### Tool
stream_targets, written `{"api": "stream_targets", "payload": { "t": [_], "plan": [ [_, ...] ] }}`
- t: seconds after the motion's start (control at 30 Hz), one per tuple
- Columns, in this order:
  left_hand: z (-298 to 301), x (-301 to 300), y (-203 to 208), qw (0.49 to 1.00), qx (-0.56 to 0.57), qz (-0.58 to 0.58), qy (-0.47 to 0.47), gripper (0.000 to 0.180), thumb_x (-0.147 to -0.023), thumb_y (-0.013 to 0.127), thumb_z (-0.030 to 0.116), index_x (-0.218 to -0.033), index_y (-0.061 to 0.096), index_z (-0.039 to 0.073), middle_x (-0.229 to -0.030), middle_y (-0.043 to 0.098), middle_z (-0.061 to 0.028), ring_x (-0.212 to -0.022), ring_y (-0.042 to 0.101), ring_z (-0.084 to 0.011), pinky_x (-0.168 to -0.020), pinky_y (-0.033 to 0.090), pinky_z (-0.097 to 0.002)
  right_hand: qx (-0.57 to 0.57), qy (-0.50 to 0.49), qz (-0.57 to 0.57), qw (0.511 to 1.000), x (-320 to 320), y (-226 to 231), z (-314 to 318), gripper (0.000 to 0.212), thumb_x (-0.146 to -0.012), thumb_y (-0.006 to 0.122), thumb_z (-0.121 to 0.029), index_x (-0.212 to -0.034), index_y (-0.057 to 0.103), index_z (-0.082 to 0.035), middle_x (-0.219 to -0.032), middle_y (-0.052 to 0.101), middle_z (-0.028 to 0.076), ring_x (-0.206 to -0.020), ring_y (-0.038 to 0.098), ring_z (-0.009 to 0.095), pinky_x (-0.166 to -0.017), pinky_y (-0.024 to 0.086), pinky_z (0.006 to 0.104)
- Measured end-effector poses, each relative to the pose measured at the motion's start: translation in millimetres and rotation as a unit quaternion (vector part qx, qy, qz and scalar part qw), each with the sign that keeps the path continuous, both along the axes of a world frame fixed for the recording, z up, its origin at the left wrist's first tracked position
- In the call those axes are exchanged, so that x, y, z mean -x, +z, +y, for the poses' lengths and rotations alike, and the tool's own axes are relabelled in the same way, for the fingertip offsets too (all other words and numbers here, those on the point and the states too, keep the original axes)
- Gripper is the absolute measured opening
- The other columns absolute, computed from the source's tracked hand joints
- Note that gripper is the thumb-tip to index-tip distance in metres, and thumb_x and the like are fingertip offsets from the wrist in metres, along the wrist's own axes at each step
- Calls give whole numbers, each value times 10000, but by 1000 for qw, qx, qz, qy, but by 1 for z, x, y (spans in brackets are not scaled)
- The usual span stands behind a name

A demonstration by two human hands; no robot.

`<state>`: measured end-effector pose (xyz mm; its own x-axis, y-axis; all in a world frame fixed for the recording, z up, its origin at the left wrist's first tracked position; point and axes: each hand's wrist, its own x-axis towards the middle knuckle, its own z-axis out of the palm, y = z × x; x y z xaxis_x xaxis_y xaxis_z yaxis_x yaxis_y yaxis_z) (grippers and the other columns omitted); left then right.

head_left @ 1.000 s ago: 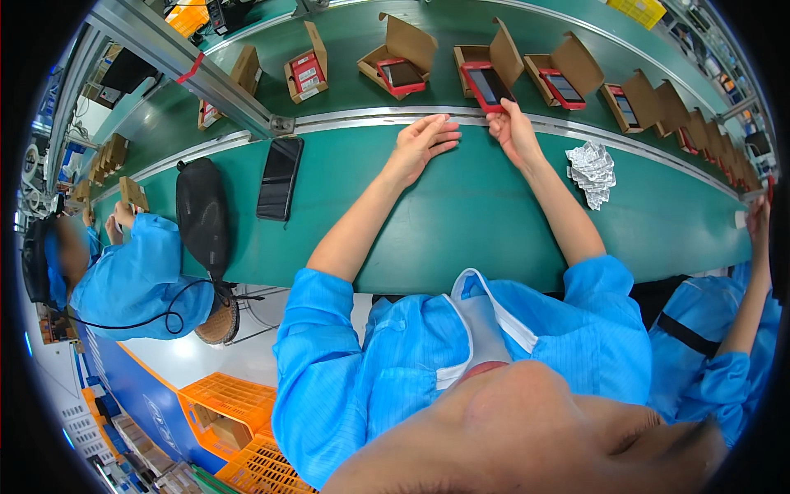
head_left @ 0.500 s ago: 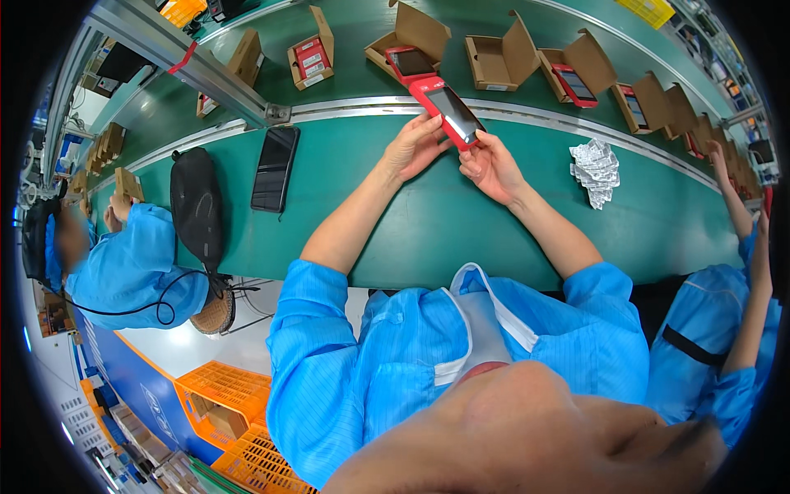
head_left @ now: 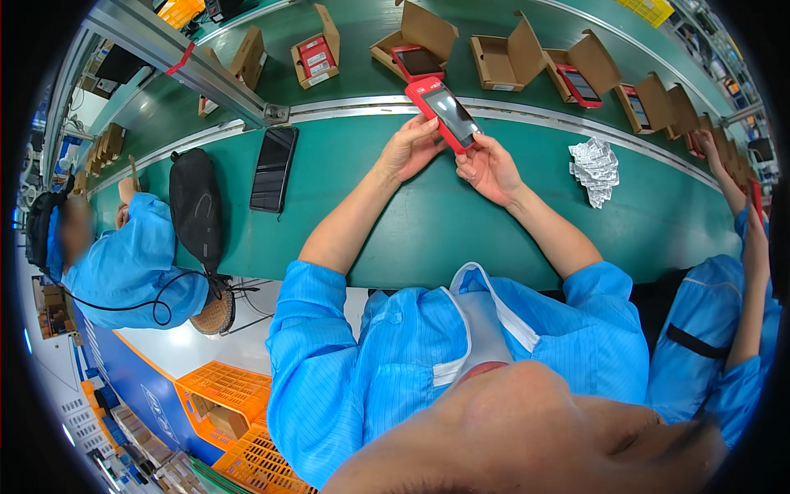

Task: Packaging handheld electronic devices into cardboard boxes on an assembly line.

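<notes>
A red handheld terminal (head_left: pixel 451 115) with a grey screen is held up over the far side of the green bench. My left hand (head_left: pixel 411 148) grips its left edge, with the fingers partly behind it. My right hand (head_left: pixel 490 169) pinches its lower right end between thumb and fingers. Just beyond its top end, a second red terminal (head_left: pixel 416 61) rests in an open cardboard box (head_left: pixel 388 52). To the right of my right hand lies a heap of small silver-white packets (head_left: pixel 594 171).
Several open cardboard boxes (head_left: pixel 498 72) line the green belt behind a metal rail (head_left: pixel 354 108). A black phone-like device (head_left: pixel 275 169) and a black pouch (head_left: pixel 196 206) lie at left. Co-workers in blue sit on both sides. Orange crates (head_left: pixel 226 395) stand below left.
Boxes on the belt have shifted slightly right. The terminal in my hands has barely moved. The right co-worker's nearer hand has moved, now showing a red object; the left co-worker's hands have shifted.
</notes>
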<state>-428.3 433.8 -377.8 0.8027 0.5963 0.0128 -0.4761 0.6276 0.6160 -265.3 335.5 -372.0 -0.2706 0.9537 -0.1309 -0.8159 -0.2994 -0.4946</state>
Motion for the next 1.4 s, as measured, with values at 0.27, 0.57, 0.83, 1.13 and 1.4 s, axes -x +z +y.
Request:
{"api": "stream_targets", "payload": {
  "t": [0.27, 0.57, 0.83, 1.13, 1.4],
  "plan": [
    [-1, -1, -1, 1000, -17, 10, 22, 459, -871, 613, 243, -1253, 464, 34, -1238, 542, -118, -1154, 499, -224, -1032, 340, -427, 1, 2, -4, 1000, 0, -1, 0, 273, -966, 408, -274, -1003, 526, -30, -786, 573, 84, -586, 472, 147, -575, 383, 268],
    [-1, -1, -2, 1000, -9, 15, 19, 448, -875, 607, 239, -1249, 468, 35, -1237, 541, -116, -1154, 498, -219, -1031, 339, -421, 4, 3, -4, 1000, 0, -3, 1, 300, -965, 417, -297, -1008, 531, -23, -788, 579, 82, -587, 490, 139, -573, 394, 261],
    [-1, -1, 1, 1000, -14, 15, 19, 459, -871, 612, 236, -1254, 456, 37, -1218, 548, -117, -1148, 501, -221, -1034, 340, -424, 1, 2, -7, 1000, 0, -4, 2, 314, -964, 417, -302, -1004, 536, -15, -792, 581, 82, -586, 495, 138, -576, 402, 256],
    [1, -1, -1, 1000, -12, 8, 13, 449, -870, 612, 229, -1246, 459, 37, -1204, 552, -119, -1142, 502, -225, -1033, 341, -435, -12, 15, 0, 1000, -2, -6, 3, 290, -962, 424, -303, -996, 537, -38, -779, 593, 71, -616, 518, 159, -600, 417, 266],
    [0, -2, -2, 1000, -6, 6, 15, 441, -881, 596, 233, -1248, 450, 36, -1217, 538, -118, -1153, 491, -229, -1041, 329, -441, -10, 4, -4, 1000, 0, -6, 4, 286, -965, 424, -301, -995, 531, -38, -779, 585, 64, -613, 505, 148, -592, 403, 262]
  ]
}}
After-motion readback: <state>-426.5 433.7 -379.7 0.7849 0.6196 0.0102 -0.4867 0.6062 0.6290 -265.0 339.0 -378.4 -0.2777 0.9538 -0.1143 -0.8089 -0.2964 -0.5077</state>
